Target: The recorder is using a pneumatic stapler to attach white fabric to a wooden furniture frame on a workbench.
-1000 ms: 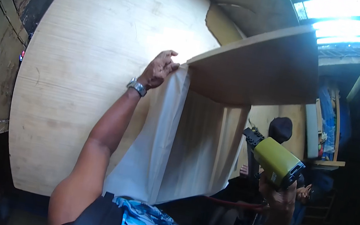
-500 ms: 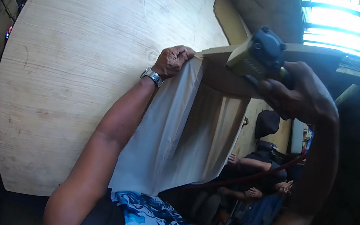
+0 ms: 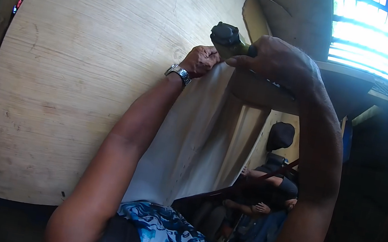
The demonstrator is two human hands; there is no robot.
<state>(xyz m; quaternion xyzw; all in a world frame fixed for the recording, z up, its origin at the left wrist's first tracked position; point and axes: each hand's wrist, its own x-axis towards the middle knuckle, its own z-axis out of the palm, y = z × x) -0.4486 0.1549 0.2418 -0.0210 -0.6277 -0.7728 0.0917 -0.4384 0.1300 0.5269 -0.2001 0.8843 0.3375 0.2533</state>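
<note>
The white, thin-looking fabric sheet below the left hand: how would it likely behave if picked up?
The white fabric sheet is likely floppy, since soft folds run down it. It is probably light for its size, as it looks thin.

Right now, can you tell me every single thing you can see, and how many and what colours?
Wooden board: one, pale, filling the left
White cloth: one, white, hanging below the left hand
Panel: one, brown, under the right hand
Power tool: one, green and black, in the right hand
Barred window: one, bright white, upper right
Round dark thing, maybe a cap: one, black, right of the cloth
Co-worker: at least one, dark clothes, lower right
Edges: too dark to count
Watch: one, silver, left wrist
Patterned top: one, blue and white, bottom
Left hand: one, gripping the cloth's top
Right hand: one, holding the tool
</note>
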